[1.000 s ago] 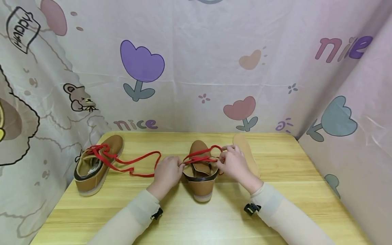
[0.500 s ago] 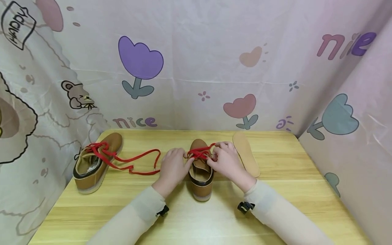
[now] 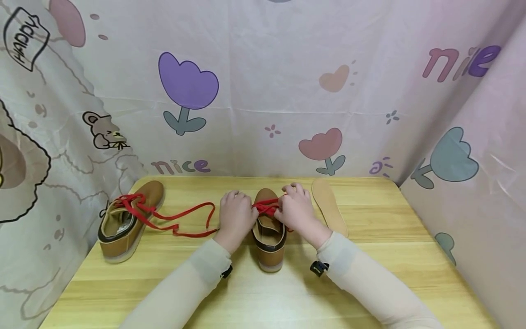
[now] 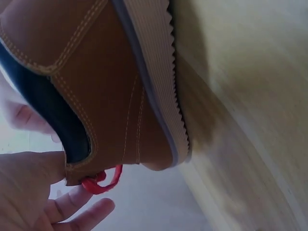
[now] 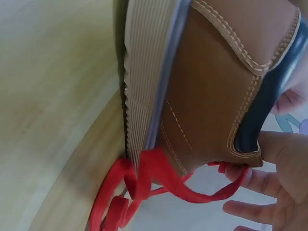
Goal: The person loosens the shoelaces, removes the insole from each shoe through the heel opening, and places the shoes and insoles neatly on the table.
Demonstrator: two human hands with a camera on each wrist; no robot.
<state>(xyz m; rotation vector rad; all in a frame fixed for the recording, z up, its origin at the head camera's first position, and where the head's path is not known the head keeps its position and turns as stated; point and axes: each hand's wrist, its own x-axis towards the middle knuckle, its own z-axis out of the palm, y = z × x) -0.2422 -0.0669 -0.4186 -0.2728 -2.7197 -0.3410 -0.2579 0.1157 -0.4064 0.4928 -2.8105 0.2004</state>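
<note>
A brown leather shoe with a dark collar stands mid-table, toe pointing away. Red shoelace crosses its front. My left hand is at its left side; in the left wrist view, thumb and fingers pinch the eyelet flap of the shoe beside a small loop of lace. From the right, my right hand pinches the opposite flap; the right wrist view shows thumb and index finger on the edge of the shoe. Loose red lace hangs along that side. In the head view, the hands partly cover the lacing.
Another brown shoe stands at the left, its long red lace trailing toward my left hand. A tan insole lies right of my right hand. Printed curtains enclose the back and sides of the wooden table.
Both hands have moved inward and now hold the shoe's flaps. Earlier they were farther apart, with a raised loop of red lace at the right hand; the crossed lace now lies closer to the shoe.
</note>
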